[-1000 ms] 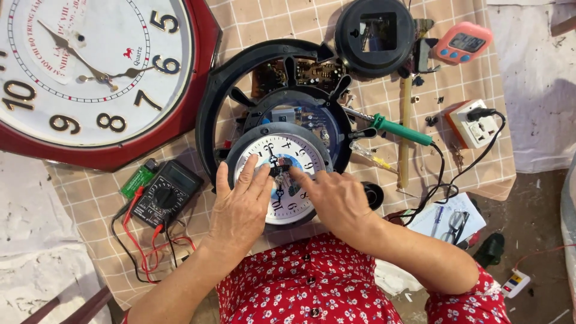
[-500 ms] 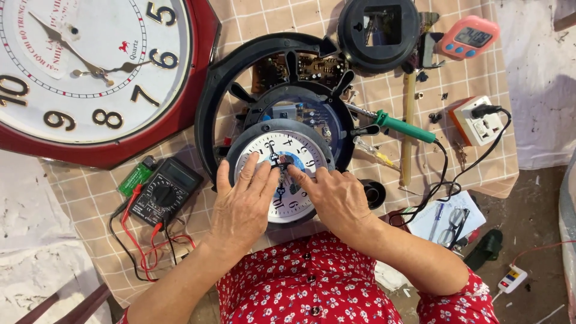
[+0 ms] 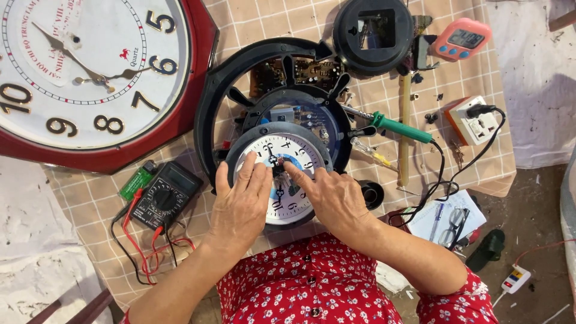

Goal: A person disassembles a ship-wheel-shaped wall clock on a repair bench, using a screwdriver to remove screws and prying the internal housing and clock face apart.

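From the head camera, looking down, the left hand lies flat on a small round white clock face with a dark rim, its fingers held side by side and pointing up toward the middle of the face; the right hand rests on the other side of the same face, its fingers bent a little, and its first fingertip touches the tiny dark hub in the middle of the face; I cannot tell if the thumb helps pinch the hub, because the hand hides it; the small clock face lies on a tan checked cloth just above the person's red flowered top, and it lies partly over a round blue and black clock body inside a big black ring frame; to the left sits a large white wall clock with a dark red frame, well apart from the hands; near the left wrist lie a black meter with red and black wires and a small green lighter; to the right lies a green-handled soldering iron, a long wooden stick, a white and orange plug box, a pink little timer, and a round black back cover; glasses on a white notepad lie near the right arm.
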